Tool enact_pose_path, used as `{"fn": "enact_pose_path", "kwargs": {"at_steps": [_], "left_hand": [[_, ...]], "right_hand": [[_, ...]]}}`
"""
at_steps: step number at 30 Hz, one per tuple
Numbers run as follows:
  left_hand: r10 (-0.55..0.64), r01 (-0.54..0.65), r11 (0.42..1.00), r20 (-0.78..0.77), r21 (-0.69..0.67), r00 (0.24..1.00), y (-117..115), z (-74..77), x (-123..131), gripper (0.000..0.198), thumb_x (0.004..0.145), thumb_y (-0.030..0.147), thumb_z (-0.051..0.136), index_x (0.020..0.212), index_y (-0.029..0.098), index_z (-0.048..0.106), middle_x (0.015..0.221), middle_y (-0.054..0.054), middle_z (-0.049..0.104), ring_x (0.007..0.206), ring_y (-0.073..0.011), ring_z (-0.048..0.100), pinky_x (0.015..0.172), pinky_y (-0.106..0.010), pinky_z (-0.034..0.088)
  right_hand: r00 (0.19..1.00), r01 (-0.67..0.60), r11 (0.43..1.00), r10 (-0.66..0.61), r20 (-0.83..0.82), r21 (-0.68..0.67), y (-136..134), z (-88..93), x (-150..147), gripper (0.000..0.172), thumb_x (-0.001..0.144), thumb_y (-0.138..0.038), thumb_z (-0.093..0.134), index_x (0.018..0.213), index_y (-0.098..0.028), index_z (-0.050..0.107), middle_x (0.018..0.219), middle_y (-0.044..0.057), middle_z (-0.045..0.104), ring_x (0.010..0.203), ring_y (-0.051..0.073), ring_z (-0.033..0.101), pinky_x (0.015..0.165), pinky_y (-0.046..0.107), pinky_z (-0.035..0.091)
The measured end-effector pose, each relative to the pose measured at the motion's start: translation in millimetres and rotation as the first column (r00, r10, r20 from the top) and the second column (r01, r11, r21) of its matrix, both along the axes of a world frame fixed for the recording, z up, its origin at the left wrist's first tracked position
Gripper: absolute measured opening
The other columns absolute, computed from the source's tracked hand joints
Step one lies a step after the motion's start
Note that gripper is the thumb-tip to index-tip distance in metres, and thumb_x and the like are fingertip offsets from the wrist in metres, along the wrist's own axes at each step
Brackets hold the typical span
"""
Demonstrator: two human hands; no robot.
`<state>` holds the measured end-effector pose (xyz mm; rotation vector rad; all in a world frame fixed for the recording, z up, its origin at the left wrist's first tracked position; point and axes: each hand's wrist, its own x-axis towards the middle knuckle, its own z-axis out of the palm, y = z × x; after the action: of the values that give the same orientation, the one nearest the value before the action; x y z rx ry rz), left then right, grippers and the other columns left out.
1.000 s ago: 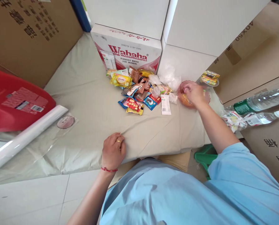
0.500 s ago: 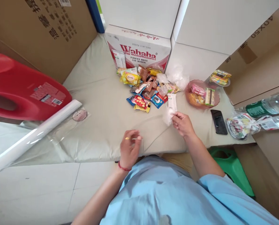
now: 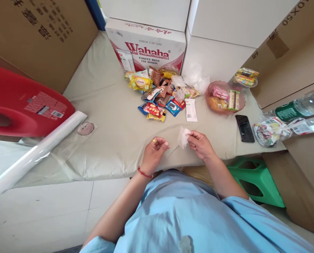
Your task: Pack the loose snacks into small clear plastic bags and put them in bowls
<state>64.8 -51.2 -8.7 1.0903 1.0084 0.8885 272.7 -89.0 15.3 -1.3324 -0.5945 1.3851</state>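
Note:
My right hand (image 3: 200, 145) pinches a small crumpled clear plastic bag (image 3: 182, 136) just above the cloth-covered table (image 3: 112, 119). A short way to the left of the bag, my left hand (image 3: 155, 151) hovers with fingers curled in a loose pinch and nothing visible in them. Beyond both hands lies a pile of several wrapped snacks (image 3: 157, 95). A pink plate (image 3: 225, 102) holding a few snack packets sits at the right.
A Wahaha water carton (image 3: 146, 49) and white boxes stand at the back. A red plastic stool (image 3: 22, 105) and a roll of clear film (image 3: 36, 154) lie at the left. A black phone (image 3: 244, 128), water bottles (image 3: 299, 109) and a green stool (image 3: 254, 182) are at the right.
My right hand left the pink plate and came toward me with a small plastic bag. My left hand rose off the table edge and moved right toward the bag.

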Motion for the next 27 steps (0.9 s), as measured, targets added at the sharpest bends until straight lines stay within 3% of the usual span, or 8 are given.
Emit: {"fn": "enact_pose_path", "kwargs": {"at_steps": [3, 6, 13, 16, 19, 21, 24, 27], "left_hand": [[-0.062, 0.064, 0.997, -0.044, 0.047, 0.997, -6, 3.2, 9, 0.032, 0.075, 0.047, 0.079, 0.088, 0.019, 0.068, 0.091, -0.003, 0.07, 0.086, -0.0174, 0.066, 0.076, -0.028, 0.052], [-0.018, 0.02, 0.999, -0.072, 0.03, 0.997, -3, 2.5, 10, 0.031, 0.078, 0.048, 0.075, 0.083, 0.019, 0.068, 0.082, -0.001, 0.068, 0.075, -0.0152, 0.062, 0.072, -0.027, 0.049], [-0.054, 0.056, 0.995, 0.023, -0.079, 0.998, 8, -7.8, -15, 0.039, 0.077, 0.056, 0.075, 0.082, 0.019, 0.065, 0.072, 0.003, 0.058, 0.068, -0.0122, 0.048, 0.068, -0.026, 0.041], [-0.147, 0.15, 0.982, 0.033, -0.114, 0.989, 5, -13.5, -18, 0.041, 0.082, 0.06, 0.07, 0.081, 0.019, 0.063, 0.068, 0.004, 0.051, 0.065, -0.0117, 0.041, 0.065, -0.026, 0.036], [-0.157, 0.154, 0.983, -0.024, -0.097, 0.987, 2, -14.3, -16, 0.042, 0.084, 0.061, 0.066, 0.081, 0.019, 0.062, 0.068, 0.004, 0.049, 0.066, -0.0123, 0.039, 0.065, -0.027, 0.034], [-0.158, 0.153, 0.985, -0.059, -0.078, 0.986, 1, -10.0, -14, 0.043, 0.085, 0.062, 0.064, 0.08, 0.02, 0.06, 0.068, 0.004, 0.048, 0.066, -0.0128, 0.039, 0.066, -0.027, 0.035], [-0.175, 0.171, 0.984, -0.09, -0.051, 0.98, -1, 0.7, -11, 0.044, 0.088, 0.063, 0.061, 0.078, 0.021, 0.056, 0.07, 0.004, 0.048, 0.069, -0.0138, 0.04, 0.068, -0.027, 0.037], [-0.179, 0.179, 0.984, -0.11, -0.012, 0.978, -2, 8.2, -13, 0.044, 0.091, 0.063, 0.058, 0.078, 0.022, 0.054, 0.073, 0.003, 0.05, 0.071, -0.0147, 0.044, 0.069, -0.028, 0.039]], "right_hand": [[0.994, -0.095, 0.995, 0.094, 0.052, 0.012, 2, -2.4, -19, 0.04, 0.064, -0.048, 0.09, 0.08, -0.018, 0.068, 0.059, -0.008, 0.049, 0.047, 0.005, 0.03, 0.043, 0.021, 0.021], [0.989, -0.145, 0.989, 0.144, 0.036, 0.024, 3, -1.2, -25, 0.039, 0.066, -0.048, 0.09, 0.08, -0.018, 0.069, 0.06, -0.007, 0.051, 0.048, 0.005, 0.032, 0.043, 0.021, 0.023], [0.987, -0.095, 0.993, 0.084, -0.138, -0.072, -6, -1.0, 16, 0.046, 0.063, -0.045, 0.093, 0.077, -0.02, 0.057, 0.064, -0.009, 0.043, 0.048, 0.003, 0.024, 0.043, 0.018, 0.015], [0.995, -0.057, 0.996, 0.062, 0.077, -0.073, -10, -6.0, 24, 0.045, 0.069, -0.053, 0.087, 0.08, -0.021, 0.059, 0.065, -0.007, 0.044, 0.05, 0.006, 0.028, 0.044, 0.02, 0.021], [0.838, 0.057, 0.989, -0.123, 0.532, 0.14, -13, -2.8, 20, 0.036, 0.087, -0.057, 0.071, 0.087, -0.022, 0.064, 0.075, -0.001, 0.055, 0.062, 0.012, 0.044, 0.056, 0.026, 0.039], [0.676, -0.104, 0.951, -0.147, 0.722, 0.29, -15, 4.3, 10, 0.032, 0.094, -0.055, 0.064, 0.095, -0.023, 0.068, 0.088, 0.004, 0.063, 0.079, 0.018, 0.054, 0.074, 0.033, 0.048], [0.489, -0.451, 0.847, -0.028, 0.872, 0.28, -14, 12.6, -10, 0.034, 0.089, -0.052, 0.072, 0.109, -0.024, 0.071, 0.109, 0.009, 0.068, 0.105, 0.026, 0.056, 0.096, 0.043, 0.046], [0.449, -0.512, 0.82, 0.002, 0.894, 0.255, -9, 13.5, -23, 0.022, 0.096, -0.043, 0.064, 0.104, -0.024, 0.072, 0.11, 0.011, 0.069, 0.108, 0.027, 0.055, 0.099, 0.046, 0.045]]}}
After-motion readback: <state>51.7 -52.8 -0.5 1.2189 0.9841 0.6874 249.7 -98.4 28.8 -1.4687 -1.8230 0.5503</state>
